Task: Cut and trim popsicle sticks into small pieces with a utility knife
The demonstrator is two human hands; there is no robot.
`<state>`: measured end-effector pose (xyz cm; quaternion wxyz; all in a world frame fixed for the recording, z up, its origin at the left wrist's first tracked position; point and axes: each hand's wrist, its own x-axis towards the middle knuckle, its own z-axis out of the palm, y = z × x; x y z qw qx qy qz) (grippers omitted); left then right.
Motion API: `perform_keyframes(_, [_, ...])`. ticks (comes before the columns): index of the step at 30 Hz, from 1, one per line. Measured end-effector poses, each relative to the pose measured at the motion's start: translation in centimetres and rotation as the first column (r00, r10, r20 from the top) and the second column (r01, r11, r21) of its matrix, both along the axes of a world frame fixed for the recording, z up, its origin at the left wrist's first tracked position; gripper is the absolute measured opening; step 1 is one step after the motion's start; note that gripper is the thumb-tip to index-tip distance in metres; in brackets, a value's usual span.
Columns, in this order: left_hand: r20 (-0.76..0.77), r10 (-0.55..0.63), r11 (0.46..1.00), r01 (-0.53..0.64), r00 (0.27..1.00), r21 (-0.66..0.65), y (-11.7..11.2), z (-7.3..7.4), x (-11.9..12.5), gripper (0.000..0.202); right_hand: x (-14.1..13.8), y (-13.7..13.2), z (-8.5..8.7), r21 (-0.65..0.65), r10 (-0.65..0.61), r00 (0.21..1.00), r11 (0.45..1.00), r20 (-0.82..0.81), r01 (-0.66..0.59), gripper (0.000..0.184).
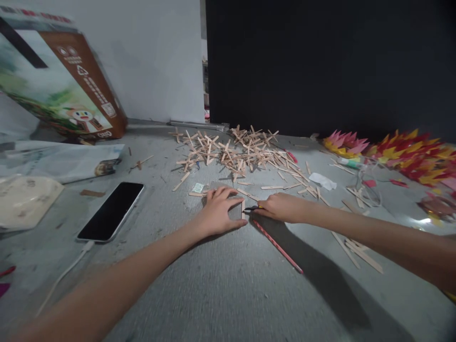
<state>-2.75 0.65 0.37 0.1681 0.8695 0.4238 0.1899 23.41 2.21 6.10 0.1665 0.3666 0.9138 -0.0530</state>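
A short flat wooden craft stick (243, 209) lies upright in view on the grey table. My left hand (218, 214) rests on the table, its thumb and forefinger at the two ends of that stick. From the right, my right hand (276, 207) is closed around a small dark pointed tool (251, 209) with a bit of yellow near the fingers. The tool's tip meets the stick at its middle; its exact kind is too small to make out. Just below, a red patterned pencil (280, 247) lies slanting toward me.
Behind my hands sits a heap of crossed wooden sticks (228, 152), with loose ones to its right. A phone (112, 211) on a cable and a printed carton (67, 85) are at left. Folded red and yellow paper pieces (413, 154) and a white scrap (322, 181) lie right.
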Motion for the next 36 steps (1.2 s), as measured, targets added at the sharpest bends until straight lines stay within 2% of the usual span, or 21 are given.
perform_keyframes(21, [-0.006, 0.0, 1.0, 0.0, 1.0, -0.02, -0.2, 0.3, 0.0, 0.068, 0.5, 0.6, -0.9, 0.019, 0.036, 0.999, 0.999, 0.015, -0.037, 0.049])
perform_keyframes(27, [0.0, 0.002, 0.999, -0.002, 1.0, -0.033, -0.2, 0.5, 0.1, 0.067, -0.2, 0.5, 0.2, -0.007, 0.058, 0.998, 0.998, 0.006, -0.058, 0.045])
perform_keyframes(32, [-0.004, -0.003, 0.999, 0.003, 1.0, -0.039, -0.2, 0.7, 0.1, 0.064, -1.2, 0.7, 1.6, -0.024, 0.036, 0.995, 0.999, 0.092, -0.034, 0.048])
perform_keyframes(36, [0.004, -0.007, 0.999, 0.007, 1.0, -0.031, -0.1, 0.5, 0.1, 0.06, -2.5, 1.0, 2.8, -0.017, 0.082, 0.984, 0.997, 0.155, -0.08, 0.045])
